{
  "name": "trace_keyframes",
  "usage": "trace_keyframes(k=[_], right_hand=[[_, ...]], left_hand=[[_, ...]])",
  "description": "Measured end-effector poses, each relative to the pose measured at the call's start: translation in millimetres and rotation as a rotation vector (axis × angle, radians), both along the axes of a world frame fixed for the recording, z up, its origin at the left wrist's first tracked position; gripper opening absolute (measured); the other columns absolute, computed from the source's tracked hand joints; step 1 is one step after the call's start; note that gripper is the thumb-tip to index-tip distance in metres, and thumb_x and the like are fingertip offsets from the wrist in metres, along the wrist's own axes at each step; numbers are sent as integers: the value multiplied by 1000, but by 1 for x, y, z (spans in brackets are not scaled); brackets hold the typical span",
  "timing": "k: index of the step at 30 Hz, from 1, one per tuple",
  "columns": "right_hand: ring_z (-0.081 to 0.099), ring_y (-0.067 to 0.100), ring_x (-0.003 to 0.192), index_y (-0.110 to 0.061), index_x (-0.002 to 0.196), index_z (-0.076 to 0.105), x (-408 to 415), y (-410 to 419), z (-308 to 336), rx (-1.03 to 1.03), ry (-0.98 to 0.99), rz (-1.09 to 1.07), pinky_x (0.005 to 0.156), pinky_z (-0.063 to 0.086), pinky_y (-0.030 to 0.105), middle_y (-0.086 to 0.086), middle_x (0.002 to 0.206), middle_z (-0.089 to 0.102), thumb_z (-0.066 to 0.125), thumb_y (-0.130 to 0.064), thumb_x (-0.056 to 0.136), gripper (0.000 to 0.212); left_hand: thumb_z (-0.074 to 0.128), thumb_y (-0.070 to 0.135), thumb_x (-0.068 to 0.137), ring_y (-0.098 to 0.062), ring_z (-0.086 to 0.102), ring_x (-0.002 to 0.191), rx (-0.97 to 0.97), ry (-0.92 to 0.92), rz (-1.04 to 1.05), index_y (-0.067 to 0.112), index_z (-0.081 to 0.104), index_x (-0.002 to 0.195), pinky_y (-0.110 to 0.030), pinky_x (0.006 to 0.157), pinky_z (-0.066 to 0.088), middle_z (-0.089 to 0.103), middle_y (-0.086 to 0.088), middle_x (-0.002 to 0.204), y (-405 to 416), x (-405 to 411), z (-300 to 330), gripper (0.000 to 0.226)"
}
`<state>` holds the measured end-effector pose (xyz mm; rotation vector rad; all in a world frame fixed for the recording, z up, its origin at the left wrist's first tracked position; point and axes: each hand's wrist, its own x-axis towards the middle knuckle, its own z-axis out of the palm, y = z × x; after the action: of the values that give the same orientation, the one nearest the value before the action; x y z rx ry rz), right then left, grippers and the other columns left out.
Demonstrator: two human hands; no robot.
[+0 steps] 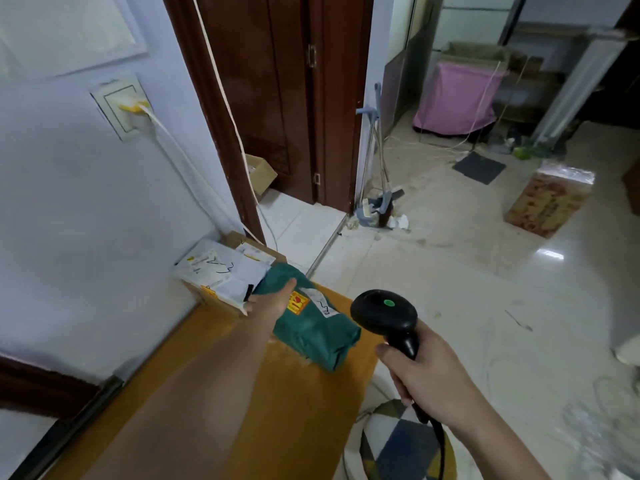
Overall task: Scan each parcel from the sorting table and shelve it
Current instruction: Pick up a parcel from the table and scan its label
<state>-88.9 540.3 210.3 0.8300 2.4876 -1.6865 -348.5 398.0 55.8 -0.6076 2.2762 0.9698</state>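
I am reaching my left hand (268, 304) out over the orange-brown wooden bench (242, 393) and laying it on the dark green plastic mailer parcel (311, 327), thumb on top near its yellow sticker and white label; my fingers are going down the parcel's far side where I cannot see them, so I cannot tell how tightly they are curling. The green parcel is lying flat near the far end of the bench, its far corner touching a white plastic mailer parcel (221, 271) with black handwriting on it. That white parcel is sitting on a brown cardboard box (239, 242) in the corner against the pale wall (86, 202). My right hand (427, 372) is gripping the handle of a black handheld barcode scanner (386, 315), fingers wrapping fully around it, with the rounded head and its small green dot held just beside the right edge of the green parcel and above the bench's edge. The scanner's black cable (438, 441) is hanging down from below my fist over a patterned cushion (398, 441). Beyond the bench, a dark brown wooden door (277, 98) is standing by the wall, a grey dustpan and broom (375, 195) are leaning at the doorway, and a printed cardboard box (549, 202) is sitting on the glossy tiled floor (450, 271) well apart from the bench.
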Motion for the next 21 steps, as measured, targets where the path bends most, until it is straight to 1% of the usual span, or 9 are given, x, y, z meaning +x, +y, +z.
trace_keyframes(k=[3,4,5,7,10,15,17,19,21], right_hand=[[55,11,44,-31,97,59,-10,10,-9,25,-35,-5,57,53,32,-7,51,60,68,-23,89,15],[55,10,43,-30,99,59,-12,13,-10,14,-48,-7,55,53,32,-7,51,60,69,-22,89,16],[55,11,41,-29,101,59,-14,15,-11,-13,-56,-13,52,52,30,-6,52,60,68,-21,90,16],[53,13,40,-27,101,59,-17,20,-11,-54,-64,-26,47,50,28,0,54,59,67,-18,92,16],[52,16,41,-27,99,58,-19,29,-12,-63,-74,-30,48,49,29,0,51,57,65,-17,92,14],[54,16,40,-25,99,57,-22,36,-18,-49,-82,4,48,50,27,-3,47,58,64,-18,92,12],[56,16,41,-25,100,57,-23,36,-22,-52,-87,18,48,51,27,-2,49,59,65,-19,92,13],[57,15,42,-26,100,58,-23,37,-26,-57,-90,40,50,52,28,-2,51,59,66,-20,92,13],[57,12,43,-28,99,58,-24,38,-28,-47,-85,67,54,54,30,-1,54,61,66,-22,92,12]], left_hand=[[71,84,69,-36,42,134,58,-56,149,6,4,162,-52,79,63,20,-9,155,21,2,-10,139],[71,84,68,-35,41,133,62,-69,172,5,4,161,-49,78,62,20,-11,153,26,3,-12,140],[73,85,64,-34,40,132,72,-75,201,5,4,160,-47,78,61,21,-11,150,29,1,-18,143],[78,83,54,-32,40,130,79,-61,243,7,9,156,-46,89,58,23,-13,142,35,-1,-27,145],[85,65,69,-33,39,132,78,-5,312,6,13,150,-50,101,53,24,-15,144,37,-1,-36,123],[87,57,72,-37,42,135,104,22,373,5,13,153,-48,103,51,27,-18,152,31,4,-30,122],[87,50,75,-40,44,137,176,37,400,4,16,155,-51,107,49,32,-22,155,26,4,-30,116],[83,38,85,-40,43,142,277,64,400,2,19,158,-52,113,45,35,-22,159,20,12,-26,103],[82,38,86,-40,45,141,334,100,404,2,21,157,-53,112,45,39,-21,156,14,25,-26,101]])
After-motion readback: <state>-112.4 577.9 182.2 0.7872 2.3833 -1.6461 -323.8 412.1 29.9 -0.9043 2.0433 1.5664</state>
